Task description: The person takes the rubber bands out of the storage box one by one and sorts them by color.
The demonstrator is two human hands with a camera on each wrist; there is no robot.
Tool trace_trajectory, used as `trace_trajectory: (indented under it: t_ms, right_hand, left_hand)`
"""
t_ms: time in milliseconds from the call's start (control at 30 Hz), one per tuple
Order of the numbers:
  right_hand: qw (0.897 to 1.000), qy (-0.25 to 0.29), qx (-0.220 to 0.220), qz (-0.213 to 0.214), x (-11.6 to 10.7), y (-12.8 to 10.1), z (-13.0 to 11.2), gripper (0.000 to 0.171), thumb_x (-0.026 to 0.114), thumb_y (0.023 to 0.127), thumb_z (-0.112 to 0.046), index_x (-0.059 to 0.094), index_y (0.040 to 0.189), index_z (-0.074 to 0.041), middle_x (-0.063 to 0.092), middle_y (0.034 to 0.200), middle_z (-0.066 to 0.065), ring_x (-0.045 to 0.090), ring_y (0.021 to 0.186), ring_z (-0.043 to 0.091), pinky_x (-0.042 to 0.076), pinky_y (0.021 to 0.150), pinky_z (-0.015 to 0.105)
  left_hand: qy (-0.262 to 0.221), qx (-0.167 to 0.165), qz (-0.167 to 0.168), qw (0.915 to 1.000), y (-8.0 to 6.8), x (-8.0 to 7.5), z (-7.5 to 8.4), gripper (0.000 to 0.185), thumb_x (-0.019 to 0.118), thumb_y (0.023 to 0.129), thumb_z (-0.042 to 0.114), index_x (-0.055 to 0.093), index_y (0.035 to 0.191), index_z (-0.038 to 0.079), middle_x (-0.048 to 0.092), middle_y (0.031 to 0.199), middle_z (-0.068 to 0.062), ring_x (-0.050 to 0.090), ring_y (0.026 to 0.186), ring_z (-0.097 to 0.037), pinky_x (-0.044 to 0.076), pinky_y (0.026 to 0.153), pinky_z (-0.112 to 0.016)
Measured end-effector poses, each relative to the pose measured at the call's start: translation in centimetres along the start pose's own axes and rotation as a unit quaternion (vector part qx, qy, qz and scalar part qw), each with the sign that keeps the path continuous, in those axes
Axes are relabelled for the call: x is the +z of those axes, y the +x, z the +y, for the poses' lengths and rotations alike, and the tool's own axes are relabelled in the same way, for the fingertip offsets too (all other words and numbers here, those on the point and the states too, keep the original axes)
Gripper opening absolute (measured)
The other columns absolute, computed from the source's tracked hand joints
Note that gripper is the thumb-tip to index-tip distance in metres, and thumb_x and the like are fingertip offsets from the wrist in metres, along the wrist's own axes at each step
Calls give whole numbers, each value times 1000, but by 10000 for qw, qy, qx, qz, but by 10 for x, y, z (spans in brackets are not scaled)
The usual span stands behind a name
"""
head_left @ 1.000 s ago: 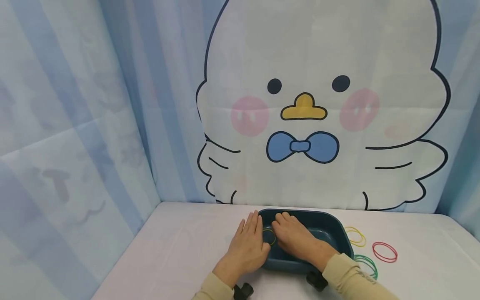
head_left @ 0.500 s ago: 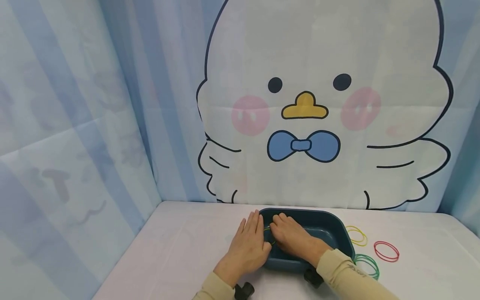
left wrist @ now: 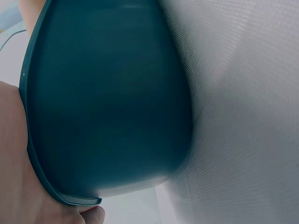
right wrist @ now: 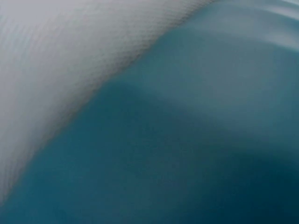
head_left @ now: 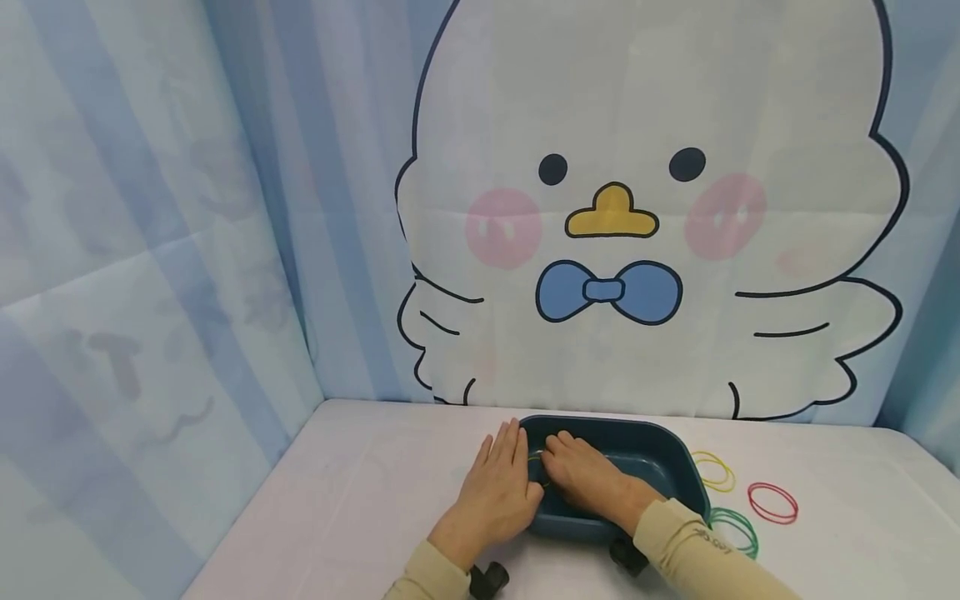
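Left hand [head_left: 497, 492] flat, fingers straight, pressed against outer wall of teal tray [head_left: 660, 457] at its 9 o'clock. Right hand [head_left: 587, 477] inside tray, fingers curled, probably pinching thin yellow-green rubber band [head_left: 537, 457] (mostly hidden). Yellow bands [head_left: 714, 471], red band [head_left: 772, 502], green bands [head_left: 733, 528] on table [head_left: 360, 492] at tray's 3 o'clock.

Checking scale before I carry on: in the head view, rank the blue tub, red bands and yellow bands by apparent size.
1. Blue tub, clearly largest.
2. Red bands and yellow bands: these look about alike, so no ranking between them.
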State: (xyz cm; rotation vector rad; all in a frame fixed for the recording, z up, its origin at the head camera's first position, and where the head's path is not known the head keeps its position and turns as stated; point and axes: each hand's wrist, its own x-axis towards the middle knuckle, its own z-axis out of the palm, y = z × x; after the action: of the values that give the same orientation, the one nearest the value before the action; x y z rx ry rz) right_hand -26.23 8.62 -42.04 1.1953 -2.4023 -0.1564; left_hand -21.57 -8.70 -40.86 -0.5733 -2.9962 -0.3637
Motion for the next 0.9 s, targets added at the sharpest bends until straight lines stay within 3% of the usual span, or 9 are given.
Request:
trace_trajectory:
  t_ms: [300,633,900]
  right_hand:
    - [9999,-74,-49,-118,0,-1,-1,15,77,80,-9,67,90,-4,57,84,5,45,73,17,49,63,30]
    - [9997,-73,179,-114,-1,-5,0,12,74,81,-8,65,88,-4,55,83,5,44,74,18,48,63,31]
    - [9991,-115,209,357,-4,-9,7,10,71,81,-4,61,84,-4,49,78,4,39,71,17,40,58,29]
  left_hand:
    - [26,-16,4,10000,0,-2,1,66,40,100,31,24,155,-2,13,167,-16,15,155,-28,17,125,-48]
    - [-46,-45,-36,10000,0,0,1,66,39,100,30,24,155,-2,12,167,-15,14,155,-27,16,125,-48]
    - [26,-18,15,10000,0,2,1,66,40,100,30,25,155,-3,13,166,-16,15,155,-28,17,125,-49]
